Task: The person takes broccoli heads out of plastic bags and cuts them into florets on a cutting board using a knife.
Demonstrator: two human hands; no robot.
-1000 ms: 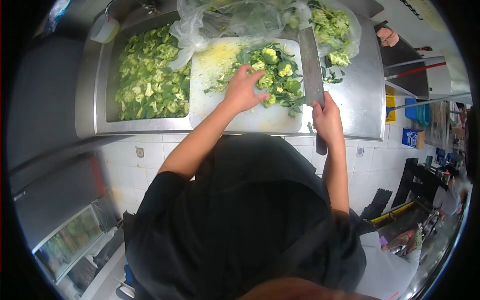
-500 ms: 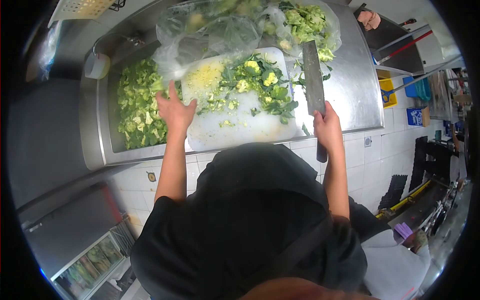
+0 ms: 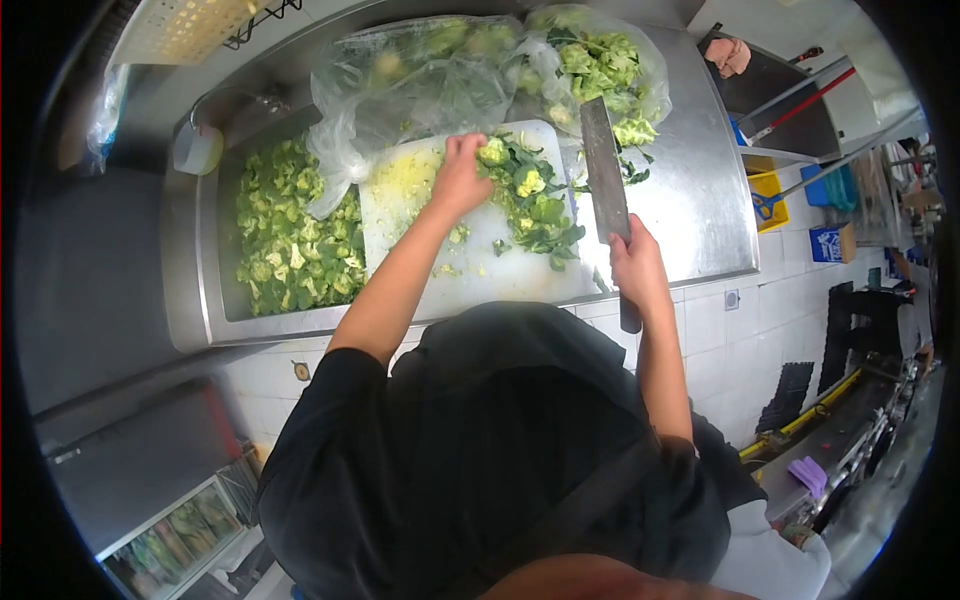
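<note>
My left hand (image 3: 462, 182) is over the white cutting board (image 3: 420, 285), its fingers curled around the side of a pale green cauliflower floret (image 3: 493, 152). Part of the grip is hidden behind the hand. More florets and leafy trimmings (image 3: 545, 215) lie on the board to its right, with small crumbs scattered around. My right hand (image 3: 640, 262) is closed on the handle of a cleaver (image 3: 605, 165). The blade points away from me, held off the board's right edge above the steel counter.
A sink basin (image 3: 228, 285) full of cut florets (image 3: 295, 250) lies left of the board. Clear plastic bags (image 3: 420, 85) are behind it, one with cauliflower (image 3: 600, 65). A white container (image 3: 197, 150) hangs at the sink's far corner. Steel counter (image 3: 700, 190) extends right.
My left hand has moved right from the sink's edge to the florets on the board, and its spread fingers have curled in. The cleaver stays in my right hand. The view has shifted slightly.
</note>
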